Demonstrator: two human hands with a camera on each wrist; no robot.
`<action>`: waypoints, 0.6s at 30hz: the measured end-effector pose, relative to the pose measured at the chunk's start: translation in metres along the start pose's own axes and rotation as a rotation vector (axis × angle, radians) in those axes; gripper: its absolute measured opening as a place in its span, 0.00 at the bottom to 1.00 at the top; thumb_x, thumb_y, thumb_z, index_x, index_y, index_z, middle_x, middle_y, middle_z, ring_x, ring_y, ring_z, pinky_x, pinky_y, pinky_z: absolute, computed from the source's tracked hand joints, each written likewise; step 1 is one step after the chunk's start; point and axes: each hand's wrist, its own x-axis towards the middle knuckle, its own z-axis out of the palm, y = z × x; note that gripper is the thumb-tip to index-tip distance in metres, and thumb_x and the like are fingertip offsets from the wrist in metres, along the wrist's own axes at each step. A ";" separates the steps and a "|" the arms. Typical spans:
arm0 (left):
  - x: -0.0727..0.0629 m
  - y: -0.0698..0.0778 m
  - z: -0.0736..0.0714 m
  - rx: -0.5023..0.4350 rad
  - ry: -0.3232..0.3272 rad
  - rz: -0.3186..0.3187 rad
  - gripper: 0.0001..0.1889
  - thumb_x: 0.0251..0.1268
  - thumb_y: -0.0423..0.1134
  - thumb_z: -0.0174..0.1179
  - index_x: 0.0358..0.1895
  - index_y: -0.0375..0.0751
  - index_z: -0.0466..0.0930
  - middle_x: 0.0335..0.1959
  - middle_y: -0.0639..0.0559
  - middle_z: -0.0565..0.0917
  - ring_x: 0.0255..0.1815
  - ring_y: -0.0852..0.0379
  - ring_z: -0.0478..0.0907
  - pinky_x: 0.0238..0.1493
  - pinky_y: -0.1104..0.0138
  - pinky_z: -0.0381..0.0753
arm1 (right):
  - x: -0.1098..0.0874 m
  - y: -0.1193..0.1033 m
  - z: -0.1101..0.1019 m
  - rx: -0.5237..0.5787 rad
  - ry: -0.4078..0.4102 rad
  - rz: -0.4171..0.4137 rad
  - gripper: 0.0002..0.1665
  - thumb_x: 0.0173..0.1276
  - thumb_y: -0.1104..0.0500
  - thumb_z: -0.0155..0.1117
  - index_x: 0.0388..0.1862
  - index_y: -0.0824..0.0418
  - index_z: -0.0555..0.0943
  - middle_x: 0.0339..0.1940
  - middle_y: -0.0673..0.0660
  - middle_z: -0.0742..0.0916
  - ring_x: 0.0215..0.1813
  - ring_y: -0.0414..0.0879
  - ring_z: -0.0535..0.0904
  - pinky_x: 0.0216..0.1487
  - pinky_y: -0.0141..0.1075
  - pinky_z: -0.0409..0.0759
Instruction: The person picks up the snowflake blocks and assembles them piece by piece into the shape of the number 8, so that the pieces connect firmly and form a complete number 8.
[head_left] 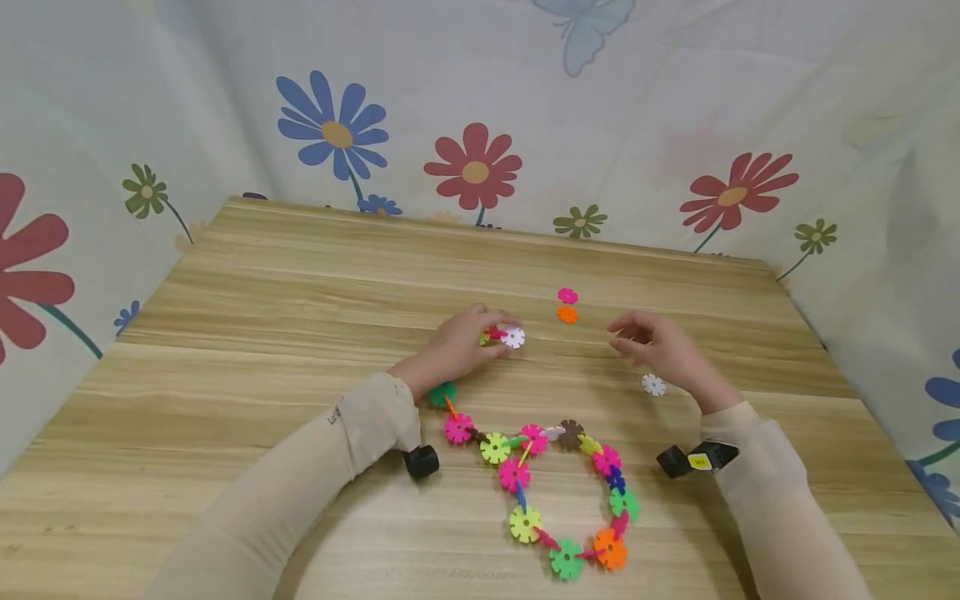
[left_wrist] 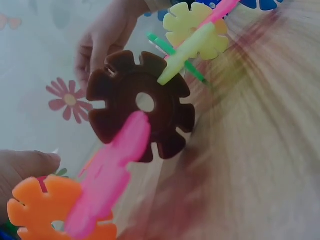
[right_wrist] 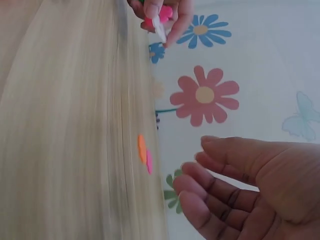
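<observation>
My left hand (head_left: 465, 342) grips one end of a chain of slotted plastic flower discs. A white disc (head_left: 513, 337) sticks out between its thumb and fingers, joined to a pink disc (head_left: 495, 333). From under that hand the chain (head_left: 495, 458) runs down the table into a closed loop with a green disc (head_left: 558, 560) at its near side. In the left wrist view, a brown disc (left_wrist: 170, 112) and a pink one slotted into it stand large before the camera. My right hand (head_left: 660, 346) hovers with loosely bent fingers and holds nothing, near a loose white disc (head_left: 654, 385).
Farther back on the wooden table (head_left: 300, 267) lie a loose pink disc (head_left: 567, 296) and an orange disc (head_left: 567, 315). A flower-printed curtain (head_left: 600, 150) hangs behind the table. Black wrist cameras jut from both sleeves, the right one (head_left: 675, 461) beside the loop.
</observation>
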 end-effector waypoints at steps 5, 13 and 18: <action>0.001 -0.001 0.001 0.018 0.015 -0.004 0.22 0.63 0.45 0.64 0.60 0.49 0.76 0.51 0.48 0.80 0.51 0.52 0.78 0.54 0.59 0.78 | -0.015 0.011 -0.009 -0.135 0.010 -0.003 0.13 0.67 0.63 0.62 0.47 0.70 0.80 0.38 0.63 0.85 0.37 0.49 0.81 0.34 0.33 0.77; 0.003 -0.002 0.001 -0.028 0.022 -0.044 0.19 0.63 0.42 0.64 0.56 0.44 0.76 0.48 0.47 0.84 0.48 0.52 0.80 0.51 0.60 0.79 | -0.031 0.030 -0.013 -0.205 -0.028 0.023 0.10 0.62 0.63 0.67 0.40 0.69 0.81 0.34 0.60 0.85 0.38 0.51 0.82 0.38 0.38 0.78; 0.004 -0.004 0.002 -0.044 0.026 -0.053 0.17 0.64 0.42 0.63 0.55 0.44 0.76 0.45 0.47 0.84 0.43 0.54 0.79 0.47 0.62 0.79 | -0.035 0.035 -0.012 -0.230 -0.044 0.065 0.12 0.62 0.60 0.68 0.40 0.67 0.81 0.35 0.60 0.85 0.39 0.53 0.82 0.40 0.42 0.80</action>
